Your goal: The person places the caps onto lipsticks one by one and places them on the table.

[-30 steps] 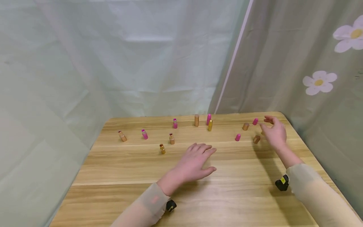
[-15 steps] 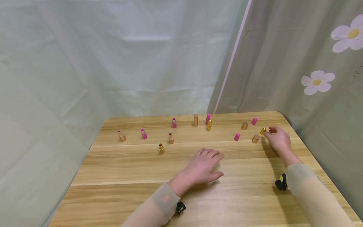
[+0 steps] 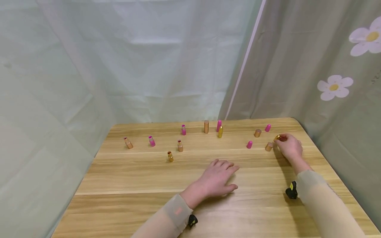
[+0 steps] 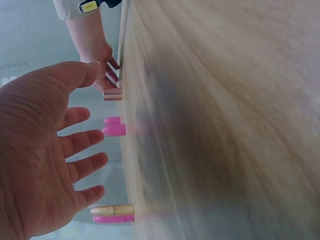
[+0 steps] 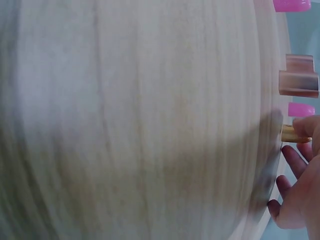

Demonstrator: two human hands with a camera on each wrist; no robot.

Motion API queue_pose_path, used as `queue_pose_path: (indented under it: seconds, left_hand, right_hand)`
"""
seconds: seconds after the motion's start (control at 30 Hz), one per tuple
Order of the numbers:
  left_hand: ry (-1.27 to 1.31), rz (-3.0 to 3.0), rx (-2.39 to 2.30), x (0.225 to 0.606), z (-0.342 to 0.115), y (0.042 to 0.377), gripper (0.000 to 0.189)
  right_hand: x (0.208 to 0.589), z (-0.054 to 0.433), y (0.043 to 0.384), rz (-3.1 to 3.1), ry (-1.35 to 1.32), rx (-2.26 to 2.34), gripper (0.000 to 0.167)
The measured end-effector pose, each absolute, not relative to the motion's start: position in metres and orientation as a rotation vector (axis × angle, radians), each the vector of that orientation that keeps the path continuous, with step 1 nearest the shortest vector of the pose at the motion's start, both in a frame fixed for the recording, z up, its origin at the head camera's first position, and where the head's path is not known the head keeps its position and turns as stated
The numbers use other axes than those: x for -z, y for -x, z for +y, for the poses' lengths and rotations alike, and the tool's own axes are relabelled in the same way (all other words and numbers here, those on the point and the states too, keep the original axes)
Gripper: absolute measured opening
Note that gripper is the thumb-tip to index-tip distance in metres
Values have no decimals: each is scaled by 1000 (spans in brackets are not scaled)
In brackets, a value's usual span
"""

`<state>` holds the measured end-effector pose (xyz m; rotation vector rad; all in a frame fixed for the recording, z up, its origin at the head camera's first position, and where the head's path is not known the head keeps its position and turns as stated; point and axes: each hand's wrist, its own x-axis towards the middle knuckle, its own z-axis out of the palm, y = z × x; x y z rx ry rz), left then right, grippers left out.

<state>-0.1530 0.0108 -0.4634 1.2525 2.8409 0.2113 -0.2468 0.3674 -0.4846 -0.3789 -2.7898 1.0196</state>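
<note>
At the table's right side my right hand (image 3: pixel 290 146) pinches a gold, round-tipped lipstick cap (image 3: pixel 277 137) with thumb and fingers. In the right wrist view the base of the gold cap (image 5: pixel 287 133) sits at the table surface. A copper cap (image 3: pixel 269 146) stands just left of that hand, with another copper cap (image 3: pixel 257 133) farther back. Two pink caps, a front one (image 3: pixel 249 144) and a rear one (image 3: pixel 268 128), stand nearby. My left hand (image 3: pixel 215 181) hovers palm down over the middle of the table, fingers spread and holding nothing.
Closed lipsticks stand at the back: copper (image 3: pixel 206 127), pink (image 3: pixel 219 125) and gold (image 3: pixel 220 132). Several uncapped tubes stand at left, among them a gold one (image 3: pixel 170 156) and a pink one (image 3: pixel 151 141). A curtain (image 3: pixel 166 66) hangs behind the wooden table (image 3: pixel 119 185).
My right hand has come down to the gold cap and taken it between thumb and fingers. The left hand has drifted right and slightly nearer. The other lipstick pieces stand as before.
</note>
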Motion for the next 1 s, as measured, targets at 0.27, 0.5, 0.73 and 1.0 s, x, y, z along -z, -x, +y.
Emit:
queue_pose_path:
  seconds: [0.27, 0.5, 0.73, 1.0]
  left_hand:
    - [-1277, 2844, -232, 464, 12, 153, 69]
    - [-1265, 2830, -260, 462, 8, 155, 67]
    - [-1253, 2870, -271, 458, -6, 157, 65]
    - [-1213, 2915, -334, 452, -31, 158, 64]
  right_hand:
    - [485, 368, 246, -2757, 467, -1048, 49]
    - [480, 370, 241, -2662, 507, -1126, 50]
    - [464, 360, 231, -2560, 450, -1258, 55]
    - [449, 334, 216, -2434, 290, -1442, 55]
